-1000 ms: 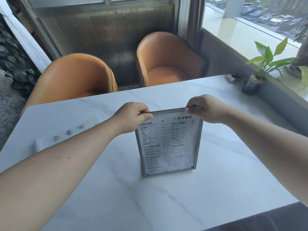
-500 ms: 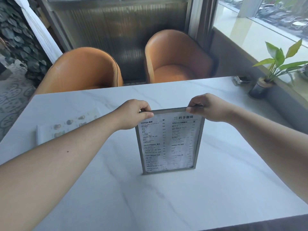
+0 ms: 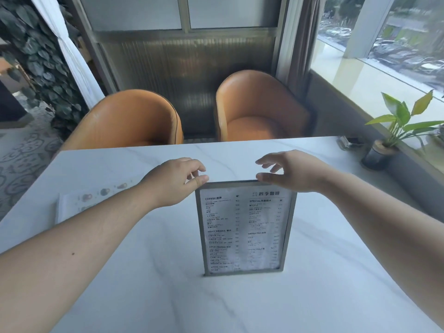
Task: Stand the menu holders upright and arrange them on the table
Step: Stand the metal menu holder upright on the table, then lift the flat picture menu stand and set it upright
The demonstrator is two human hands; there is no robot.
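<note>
A metal-framed menu holder (image 3: pixel 243 228) with a printed drinks list stands upright in the middle of the white marble table (image 3: pixel 336 272). My left hand (image 3: pixel 175 181) hovers at its top left corner, fingers loosely apart, thumb tip close to the frame. My right hand (image 3: pixel 288 173) is at the top right corner with fingers spread; its thumb lies along the top edge, and contact cannot be told. Neither hand grips the frame. A second menu holder (image 3: pixel 79 203) lies flat on the table at the left.
Two orange tub chairs (image 3: pixel 134 121) (image 3: pixel 259 109) stand beyond the table's far edge. A potted green plant (image 3: pixel 386 143) and a small dark object (image 3: pixel 346 143) sit at the far right by the window sill.
Both hands have let go of the menu holder's top edge and opened. The holder stays standing. The camera view has tilted up.
</note>
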